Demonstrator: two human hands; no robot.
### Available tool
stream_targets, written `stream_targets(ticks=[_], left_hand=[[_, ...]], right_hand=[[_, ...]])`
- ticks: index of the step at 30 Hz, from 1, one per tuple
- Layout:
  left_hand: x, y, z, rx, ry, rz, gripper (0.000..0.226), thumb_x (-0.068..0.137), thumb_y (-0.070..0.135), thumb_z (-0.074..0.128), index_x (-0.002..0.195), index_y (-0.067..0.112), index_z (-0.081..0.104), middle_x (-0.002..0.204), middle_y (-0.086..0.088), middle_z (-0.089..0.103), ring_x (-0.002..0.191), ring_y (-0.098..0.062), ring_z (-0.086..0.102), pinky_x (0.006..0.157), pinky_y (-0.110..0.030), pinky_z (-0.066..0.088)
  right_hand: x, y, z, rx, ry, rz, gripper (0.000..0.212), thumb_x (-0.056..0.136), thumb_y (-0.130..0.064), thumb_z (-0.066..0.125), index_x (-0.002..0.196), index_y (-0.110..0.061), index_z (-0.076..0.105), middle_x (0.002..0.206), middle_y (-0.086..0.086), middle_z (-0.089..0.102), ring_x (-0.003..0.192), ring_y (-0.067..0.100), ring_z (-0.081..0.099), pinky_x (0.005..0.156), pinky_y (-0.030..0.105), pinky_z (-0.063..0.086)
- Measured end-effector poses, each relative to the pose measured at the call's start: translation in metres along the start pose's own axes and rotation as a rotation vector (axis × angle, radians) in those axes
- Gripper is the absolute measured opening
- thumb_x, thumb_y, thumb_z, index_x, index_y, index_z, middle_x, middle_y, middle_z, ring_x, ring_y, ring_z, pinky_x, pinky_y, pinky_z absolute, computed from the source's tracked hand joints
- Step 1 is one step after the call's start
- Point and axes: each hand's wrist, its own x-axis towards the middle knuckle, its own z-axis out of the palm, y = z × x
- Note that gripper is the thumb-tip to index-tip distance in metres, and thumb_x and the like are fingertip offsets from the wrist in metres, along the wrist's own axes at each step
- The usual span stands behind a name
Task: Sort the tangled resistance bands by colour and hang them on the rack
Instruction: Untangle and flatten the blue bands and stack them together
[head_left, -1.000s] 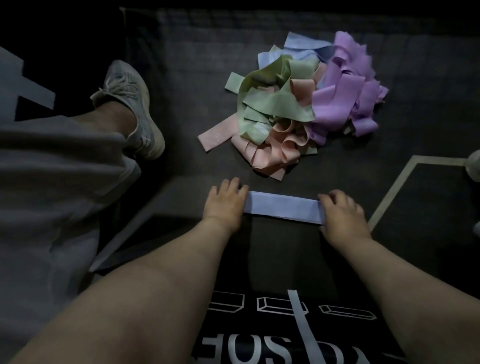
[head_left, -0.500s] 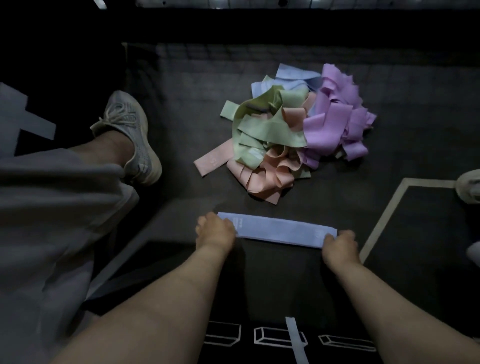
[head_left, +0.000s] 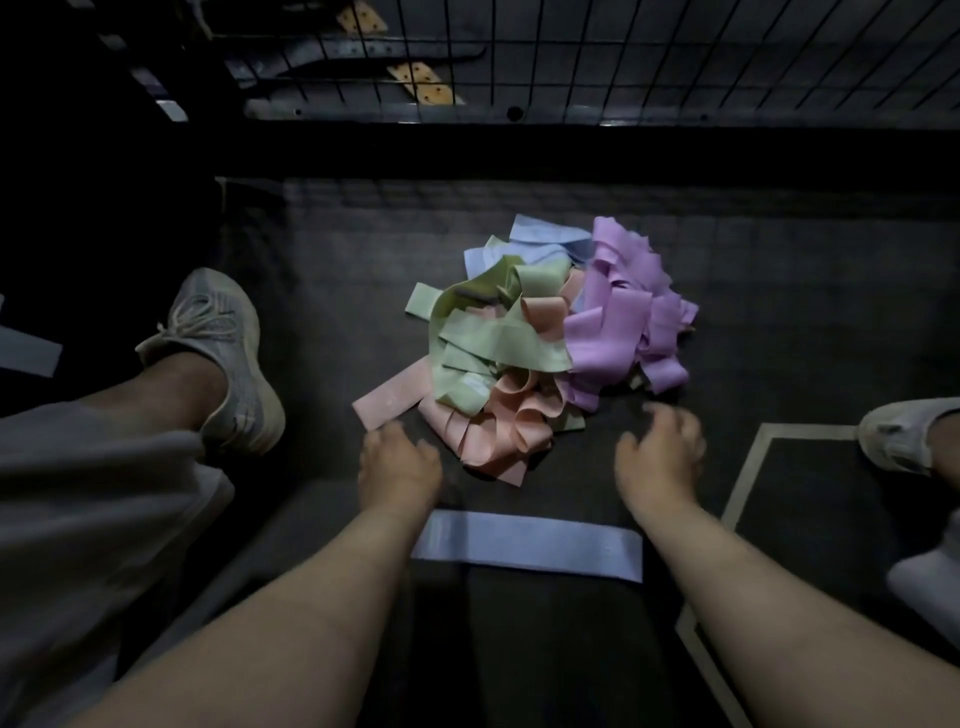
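Note:
A tangled pile of resistance bands (head_left: 540, 343) lies on the dark floor mat, with green, pink, purple and light blue loops mixed together. One light blue band (head_left: 527, 545) lies flat and straight on the mat between my forearms, apart from the pile. My left hand (head_left: 397, 465) hovers near the pink end at the pile's lower left, fingers relaxed, holding nothing. My right hand (head_left: 660, 452) is blurred just below the purple bands, fingers spread and empty.
A black wire grid rack (head_left: 675, 57) stands at the far edge of the mat. My left shoe (head_left: 228, 358) and bent leg sit at the left, and my right shoe (head_left: 904, 434) at the right edge. A pale line (head_left: 748, 467) marks the floor.
Both hands have let go of the flattened light blue band and moved forward toward the pile. The view has tilted up, so the wire rack now shows.

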Motion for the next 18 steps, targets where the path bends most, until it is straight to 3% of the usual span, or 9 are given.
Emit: stream_targets(ticks=[6, 9, 12, 15, 18], left_hand=[[0.053, 0.111, -0.017, -0.099, -0.038, 0.413, 0.043, 0.091, 0.031, 0.053, 0.132, 0.019, 0.055, 0.133, -0.012, 0.050, 0.124, -0.033, 0.049, 0.107, -0.043, 0.042], [0.069, 0.160, -0.016, 0.058, -0.017, 0.683, 0.049, 0.094, 0.034, 0.055, 0.143, 0.027, 0.050, 0.149, -0.004, 0.043, 0.137, -0.028, 0.038, 0.114, -0.040, 0.033], [0.079, 0.194, -0.005, 0.249, -0.103, 0.907, 0.055, 0.100, 0.041, 0.049, 0.153, 0.031, 0.038, 0.164, 0.002, 0.025, 0.151, -0.023, 0.019, 0.123, -0.037, 0.017], [0.091, 0.204, 0.011, 0.430, -0.197, 0.931, 0.049, 0.101, 0.041, 0.045, 0.149, 0.031, 0.042, 0.159, -0.001, 0.034, 0.147, -0.026, 0.026, 0.119, -0.040, 0.024], [0.102, 0.195, 0.021, 0.440, -0.163, 0.775, 0.040, 0.096, 0.041, 0.049, 0.135, 0.033, 0.053, 0.139, -0.004, 0.054, 0.127, -0.030, 0.048, 0.103, -0.039, 0.037]], right_hand=[[0.076, -0.093, -0.018, 0.004, -0.037, -0.410, 0.043, 0.093, -0.011, 0.058, 0.135, -0.016, 0.053, 0.144, 0.006, 0.042, 0.133, 0.026, 0.040, 0.113, 0.040, 0.035], [0.111, -0.117, -0.013, -0.154, -0.148, -0.519, 0.033, 0.094, -0.018, 0.057, 0.127, -0.020, 0.061, 0.138, 0.006, 0.052, 0.124, 0.032, 0.051, 0.105, 0.045, 0.044], [0.134, -0.109, -0.007, -0.338, -0.271, -0.485, 0.034, 0.098, -0.033, 0.051, 0.130, -0.025, 0.056, 0.141, 0.008, 0.051, 0.125, 0.035, 0.050, 0.103, 0.048, 0.042], [0.149, -0.088, -0.005, -0.451, -0.221, -0.355, 0.050, 0.099, -0.045, 0.048, 0.144, -0.025, 0.043, 0.148, 0.010, 0.041, 0.132, 0.035, 0.042, 0.107, 0.047, 0.035], [0.158, -0.076, -0.005, -0.511, -0.170, -0.274, 0.058, 0.094, -0.052, 0.055, 0.144, -0.025, 0.042, 0.145, 0.011, 0.045, 0.131, 0.035, 0.043, 0.108, 0.046, 0.032]])
